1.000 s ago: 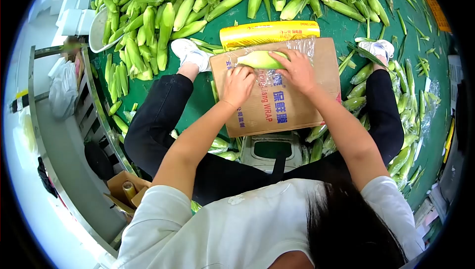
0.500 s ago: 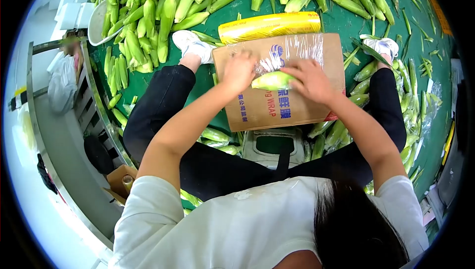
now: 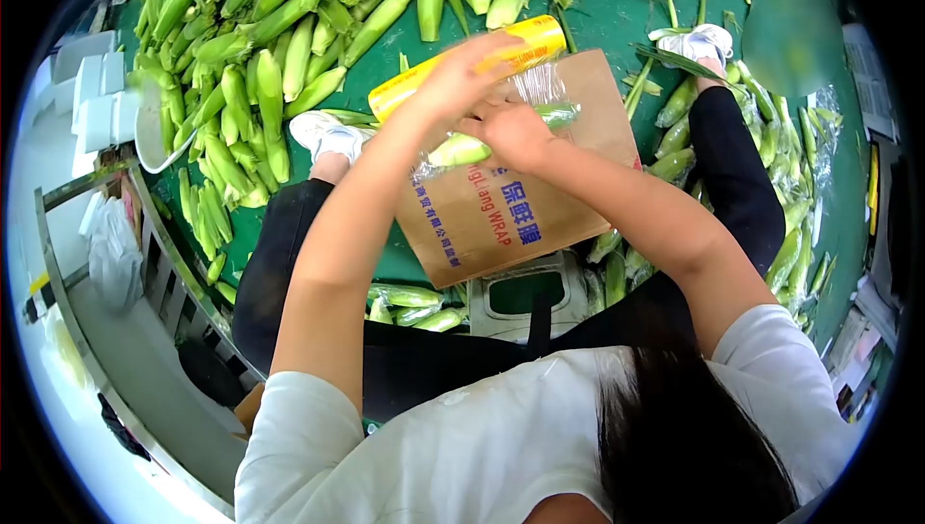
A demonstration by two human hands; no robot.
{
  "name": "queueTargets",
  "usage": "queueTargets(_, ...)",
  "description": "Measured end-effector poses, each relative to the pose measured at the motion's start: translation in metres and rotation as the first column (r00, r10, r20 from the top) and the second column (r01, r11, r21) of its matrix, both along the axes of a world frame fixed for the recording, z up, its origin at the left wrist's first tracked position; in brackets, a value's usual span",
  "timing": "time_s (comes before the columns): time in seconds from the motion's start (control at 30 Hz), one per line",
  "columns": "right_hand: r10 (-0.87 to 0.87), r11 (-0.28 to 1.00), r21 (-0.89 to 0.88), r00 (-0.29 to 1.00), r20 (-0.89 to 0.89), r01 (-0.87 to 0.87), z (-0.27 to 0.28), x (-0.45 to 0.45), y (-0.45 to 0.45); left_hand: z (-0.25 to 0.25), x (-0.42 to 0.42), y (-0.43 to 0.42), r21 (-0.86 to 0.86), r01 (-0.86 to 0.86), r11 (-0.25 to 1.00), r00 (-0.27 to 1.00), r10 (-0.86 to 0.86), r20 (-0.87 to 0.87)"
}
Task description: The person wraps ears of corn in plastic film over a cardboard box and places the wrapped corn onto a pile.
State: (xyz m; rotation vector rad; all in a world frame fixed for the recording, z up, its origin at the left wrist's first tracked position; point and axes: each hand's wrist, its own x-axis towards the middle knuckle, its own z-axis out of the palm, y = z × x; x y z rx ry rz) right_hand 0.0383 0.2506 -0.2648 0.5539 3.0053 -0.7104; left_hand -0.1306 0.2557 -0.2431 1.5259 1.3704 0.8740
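Note:
A green ear of corn (image 3: 459, 150) lies slantwise on the printed cardboard box (image 3: 520, 211), with clear film around it. My right hand (image 3: 515, 134) is over the middle of the corn, its fingers curled and partly hidden. Above it my left hand (image 3: 461, 81) is blurred, its fingers reaching over the yellow film roll (image 3: 540, 38) at the box's far edge. Clear film (image 3: 541, 84) stretches between the roll and the corn. Whether my left fingers grip the film is too smeared to tell.
A large heap of corn (image 3: 289, 52) lies beyond on the green floor, partly in a white basin (image 3: 151, 129). Wrapped ears (image 3: 790, 225) lie at the right. A metal rack (image 3: 125, 379) stands at the left, and a grey stool (image 3: 525, 295) shows below the box.
My left hand has moved up over the yellow roll, and my right hand has moved left over the corn. The box and roll appear more tilted, and the whole view has shifted.

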Motion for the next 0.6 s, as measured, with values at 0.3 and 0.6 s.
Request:
queueTargets(0.3,0.774,0.490,-0.816,0.584,0.246,-0.305,0.041,0.025,-0.029,-0.075,0.088,-0.080,0.161,0.563,0.811,0.447,-0.135,-0.884)
queueTargets(0.6,0.146,-0.169,-0.967,0.975,0.169,0.193,0.145,0.240,-0.142,-0.051,0.155,-0.134,0.119,0.361,0.925,0.683,-0.176,-0.709)
